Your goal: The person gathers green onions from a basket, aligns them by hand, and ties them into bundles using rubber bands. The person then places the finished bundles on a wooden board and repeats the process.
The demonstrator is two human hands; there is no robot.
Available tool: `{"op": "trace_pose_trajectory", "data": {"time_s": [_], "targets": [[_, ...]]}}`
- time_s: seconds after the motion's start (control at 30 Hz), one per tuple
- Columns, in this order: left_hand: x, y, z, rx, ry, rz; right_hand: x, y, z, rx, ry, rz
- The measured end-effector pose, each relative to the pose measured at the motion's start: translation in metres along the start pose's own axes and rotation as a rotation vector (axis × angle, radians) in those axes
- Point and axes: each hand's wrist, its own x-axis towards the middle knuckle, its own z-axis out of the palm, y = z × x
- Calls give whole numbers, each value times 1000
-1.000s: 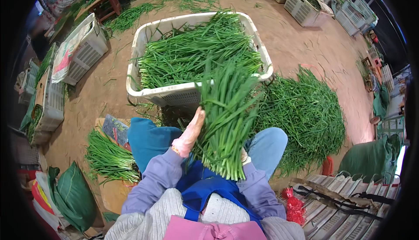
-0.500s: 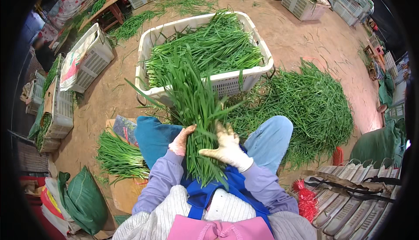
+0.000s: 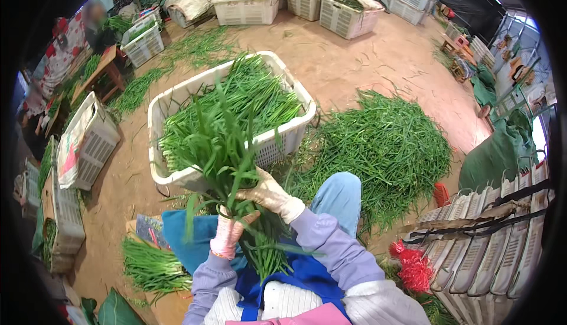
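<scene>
A bunch of garlic chives (image 3: 227,159) stands over my lap, its leafy tops leaning toward the crate. My left hand (image 3: 227,230), in a pale, stained glove, grips it low down on the left. Higher up on the right, my gloved right hand (image 3: 271,198) wraps round the same bunch. The lower stems spread over my blue apron (image 3: 313,272). Just beyond the bunch, a white plastic crate (image 3: 304,103) holds many more chives laid flat. Leaves hide some of my fingers.
A big heap of loose chives (image 3: 384,153) lies on the floor at the right. Left of my knee is a smaller pile of chives (image 3: 153,266). Stacked white crates (image 3: 490,224) and red string (image 3: 410,266) sit at the near right. People (image 3: 97,26) are at the far left.
My right hand, spread beside the bunch before, has closed round it. My left hand now grips lower down. The view has shifted, so the crate appears further left and lower.
</scene>
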Motion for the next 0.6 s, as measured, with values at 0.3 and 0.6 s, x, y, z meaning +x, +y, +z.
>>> {"op": "trace_pose_trajectory", "data": {"time_s": [0.3,0.6], "targets": [[54,-80,-62,1197,-385,27,21,19,-46,-446,-4,-258],[56,-236,-62,1227,-627,-711,44,229,-127,733,496,206]]}}
